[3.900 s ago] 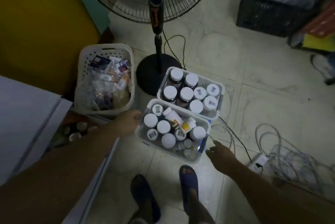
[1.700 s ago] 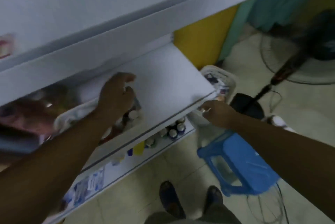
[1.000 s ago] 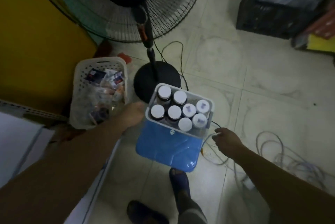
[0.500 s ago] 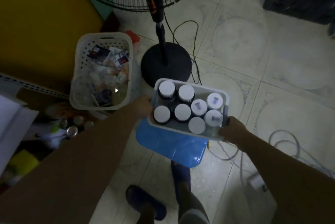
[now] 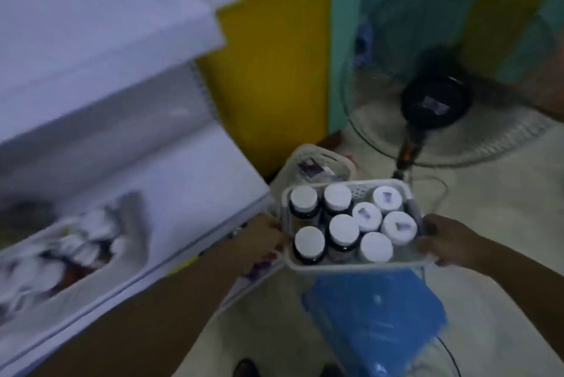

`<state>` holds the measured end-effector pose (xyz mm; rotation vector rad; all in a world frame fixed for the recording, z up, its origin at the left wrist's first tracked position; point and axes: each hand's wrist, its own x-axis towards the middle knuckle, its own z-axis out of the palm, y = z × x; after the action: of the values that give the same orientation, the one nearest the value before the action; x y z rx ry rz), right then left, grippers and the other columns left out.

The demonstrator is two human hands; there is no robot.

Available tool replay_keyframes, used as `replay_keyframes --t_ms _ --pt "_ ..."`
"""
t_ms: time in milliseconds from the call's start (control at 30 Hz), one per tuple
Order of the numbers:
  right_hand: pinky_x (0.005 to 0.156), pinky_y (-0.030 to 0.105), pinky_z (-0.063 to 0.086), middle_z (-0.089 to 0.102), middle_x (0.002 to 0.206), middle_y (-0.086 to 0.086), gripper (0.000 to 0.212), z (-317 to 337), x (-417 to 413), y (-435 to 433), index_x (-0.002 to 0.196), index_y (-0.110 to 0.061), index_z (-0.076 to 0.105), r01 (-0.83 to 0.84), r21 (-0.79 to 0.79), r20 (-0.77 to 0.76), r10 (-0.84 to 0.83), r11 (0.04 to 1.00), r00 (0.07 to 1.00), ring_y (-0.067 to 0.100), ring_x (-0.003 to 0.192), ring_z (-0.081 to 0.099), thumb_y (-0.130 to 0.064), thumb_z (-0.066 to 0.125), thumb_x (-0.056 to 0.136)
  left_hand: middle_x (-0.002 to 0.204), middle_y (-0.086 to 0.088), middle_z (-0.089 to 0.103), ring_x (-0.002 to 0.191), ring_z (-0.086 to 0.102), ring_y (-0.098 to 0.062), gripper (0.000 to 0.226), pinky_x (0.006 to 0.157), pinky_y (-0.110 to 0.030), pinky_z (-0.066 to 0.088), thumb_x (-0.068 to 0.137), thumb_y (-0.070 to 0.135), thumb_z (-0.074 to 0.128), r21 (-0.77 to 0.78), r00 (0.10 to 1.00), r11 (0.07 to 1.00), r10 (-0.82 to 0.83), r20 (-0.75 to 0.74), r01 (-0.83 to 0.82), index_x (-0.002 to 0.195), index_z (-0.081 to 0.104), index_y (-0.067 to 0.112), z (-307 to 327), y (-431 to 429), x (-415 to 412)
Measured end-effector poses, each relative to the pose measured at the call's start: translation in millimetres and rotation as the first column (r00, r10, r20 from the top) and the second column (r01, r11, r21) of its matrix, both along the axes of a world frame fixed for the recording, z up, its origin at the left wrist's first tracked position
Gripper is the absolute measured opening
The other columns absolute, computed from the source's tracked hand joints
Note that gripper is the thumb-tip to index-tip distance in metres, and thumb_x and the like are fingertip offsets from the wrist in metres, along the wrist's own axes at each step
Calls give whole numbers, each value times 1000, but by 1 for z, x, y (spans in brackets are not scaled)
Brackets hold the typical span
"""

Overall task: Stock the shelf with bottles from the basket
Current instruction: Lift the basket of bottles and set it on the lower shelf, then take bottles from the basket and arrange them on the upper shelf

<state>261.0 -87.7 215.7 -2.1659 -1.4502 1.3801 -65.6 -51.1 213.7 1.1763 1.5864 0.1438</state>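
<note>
Head view: dim light, motion blur over most of the frame.
Basket (image 5: 360, 267): white plastic with perforated walls. It is held roughly level between both hands, off the floor, above the blue stool (image 5: 375, 315) and just right of the shelf's front corner.
Bottles (image 5: 344, 228): eight are counted, all upright inside the basket, packed close, white caps up. Dark bodies are seen on the left ones. A purple mark is seen on three caps at the right.
Left hand (image 5: 262, 236): clamped on the basket's left end, fingers curled at the rim; fingertips are blurred.
Right hand (image 5: 442, 239): clamped on the basket's right end, fingers curled round the rim.
Shelf (image 5: 183, 163): white boards in stacked levels fill the left of the frame. Blurred white and dark items are seen on a lower level; their kind cannot be told.
Blue stool: directly below the basket, its near part covered by it.
Second basket (image 5: 320, 153): white, behind the held basket, with packets inside; detail is blurred.
Fan (image 5: 433, 102): black standing fan with a wire guard, behind and right of both baskets. A cable (image 5: 441, 190) is seen on the floor beside its pole.
Wall: a yellow panel (image 5: 274, 71) is set beside a teal panel (image 5: 345, 41), behind the shelf.
Floor (image 5: 494, 212): pale tiles.
Shoes (image 5: 247, 369): dark toe tips at the bottom edge.
</note>
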Motion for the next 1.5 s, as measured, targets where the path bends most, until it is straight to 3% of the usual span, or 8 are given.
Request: replay_keyframes --t_ms 467,700,800,900,1000,1133,1267,1500 --pt "49 35 49 64 85 26 19 43 -229 130 90 10 58 -316 235 131 292 919 947 32 64 61 -7 53 85 79 -15 62 79 65 -30 25 78 -40 56 88 6 53 112 794 786 606 55 -608 63 56 5 59 9 -189" --pt "66 33 44 55 69 11 19 14 -277 147 70 -4 53 -322 287 217 266 902 939 23 65 54 -6 50 88 89 -22 60 89 60 -30 26 71 -30 46 94 10 44 111 922 930 362 -136 -349 77 60 -2 49 50 -233" --pt "67 17 44 62 99 18 21 12 -291 156 102 5 57 -450 151 232 411 880 882 23 83 59 -12 50 90 135 -22 50 123 48 -32 39 94 -30 39 89 8 54 272 963 943 234 -137 -190 125 49 -7 49 59 -244" --pt "80 40 49 61 105 23 20 22 -310 159 100 3 57 -418 343 391 277 841 878 37 96 58 -6 56 82 153 -10 28 137 32 -25 71 111 -30 28 86 15 62 284 982 957 1 -188 54 145 24 10 44 60 -247" --pt "76 43 48 61 97 22 25 27 -344 151 95 0 58 -333 675 292 176 659 940 38 90 58 0 62 71 152 -12 30 136 33 -27 72 112 -37 31 85 17 63 263 945 934 -166 -283 243 145 24 12 36 60 -248" --pt "92 45 46 55 120 12 54 12 -396 132 122 -12 48 -587 400 213 551 704 807 30 112 52 -29 65 74 154 -11 26 141 27 -25 67 114 -32 19 87 19 63 304 915 890 -238 -326 340 143 28 10 29 61 -252" --pt "95 40 42 51 124 14 63 5 -414 134 123 -9 45 -576 387 425 415 720 805 29 114 47 -42 64 73 150 -11 34 138 32 -23 66 107 -26 24 84 22 66 350 944 902 -150 -294 253 140 34 9 28 64 -256" --pt "88 29 43 56 119 4 67 65 -387 144 123 -12 51 -437 502 69 469 746 880 22 112 52 -34 79 67 96 11 64 89 59 -5 33 70 -10 45 66 27 82 540 990 840 115 -81 -53 91 61 26 84 47 -268"
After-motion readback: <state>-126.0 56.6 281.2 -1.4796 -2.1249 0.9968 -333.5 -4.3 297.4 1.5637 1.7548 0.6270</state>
